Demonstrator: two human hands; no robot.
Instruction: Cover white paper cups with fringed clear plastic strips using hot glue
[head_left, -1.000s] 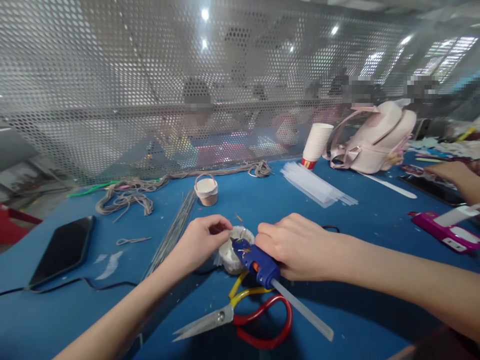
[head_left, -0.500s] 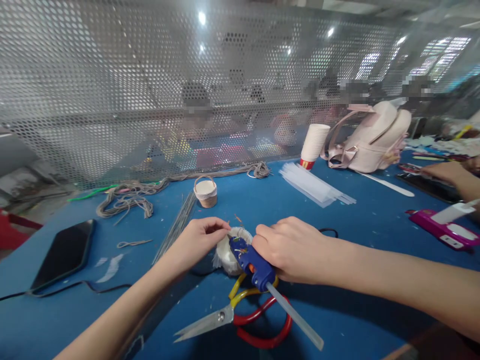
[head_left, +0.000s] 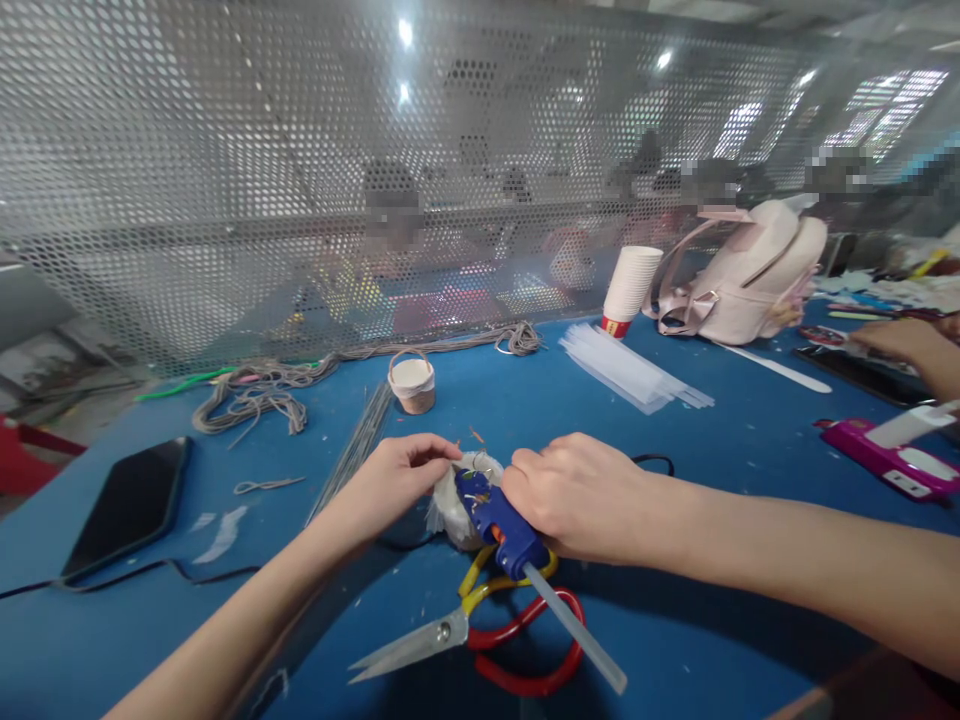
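Observation:
My right hand (head_left: 581, 495) grips a blue hot glue gun (head_left: 499, 520) with a clear glue stick (head_left: 574, 628) poking out of its back toward me. Its nozzle points at a small white cup-shaped basket (head_left: 452, 505) on the blue table. My left hand (head_left: 394, 480) pinches the rim of that basket with thumb and fingers. Red-and-yellow-handled scissors (head_left: 480, 630) lie just below both hands.
A finished small basket (head_left: 412, 382) with a handle, grey cord (head_left: 255, 395), thin grey wires (head_left: 356, 450), a black phone (head_left: 127, 500) and its cable sit left. Clear glue sticks (head_left: 630, 375), paper cups (head_left: 628, 290), a pink backpack (head_left: 750, 275) and another person's hand (head_left: 896, 342) are right. A perforated metal screen (head_left: 300, 180) backs the table.
The glue gun has tilted, so its glue stick swings lower and leftward toward me. Both hands stay at the white basket.

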